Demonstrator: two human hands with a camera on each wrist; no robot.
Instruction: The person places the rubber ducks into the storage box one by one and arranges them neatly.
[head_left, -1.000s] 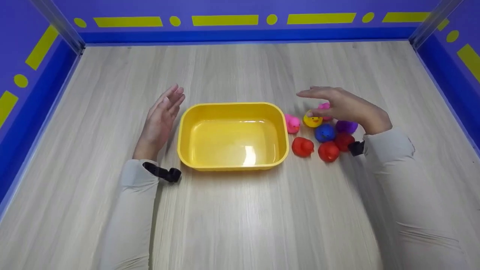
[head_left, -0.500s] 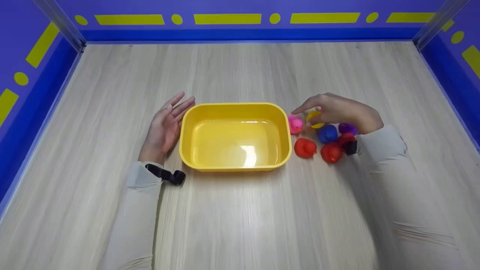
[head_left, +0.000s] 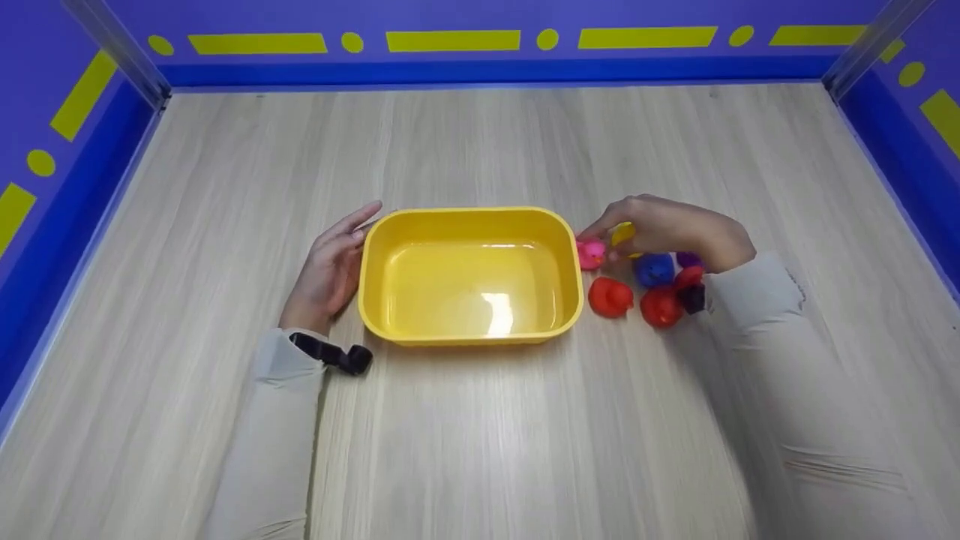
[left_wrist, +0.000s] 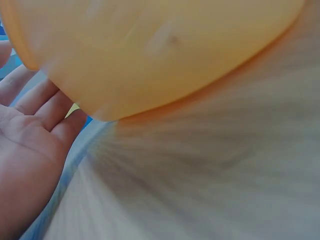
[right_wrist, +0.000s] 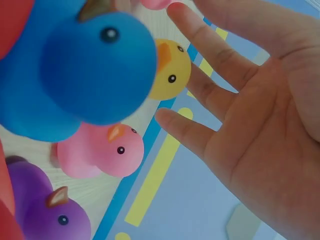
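Noted just beside the right wall of the yellow tub, well in from the right edge of the desk: pink duck. Contact between duck and tub hidden by the rim; cannot tell.

Over the pink duck: right hand, forefinger on the tub side, thumb on the other, with a gap between. Seen in the right wrist view with fingers wide, nearly straight. Grip on the duck not shown; cannot tell if touching.

Beneath the same hand, partly covered: yellow duck.

Tub placed about midway between left and right edges of the desk, long sides along the far edge, glare on the inside floor. At its left wall: left hand, fingers extended and slightly apart, some tips hidden behind the tub; firmness of contact, cannot tell.

Toward the right edge of the desk: blue duck, purple duck, second pink duck visible in the right wrist view. Nearer the front: three red ducks, one near the tub.

Outermost: pale sleeves, black wrist cameras, purple-blue walls along far, left and right edges.
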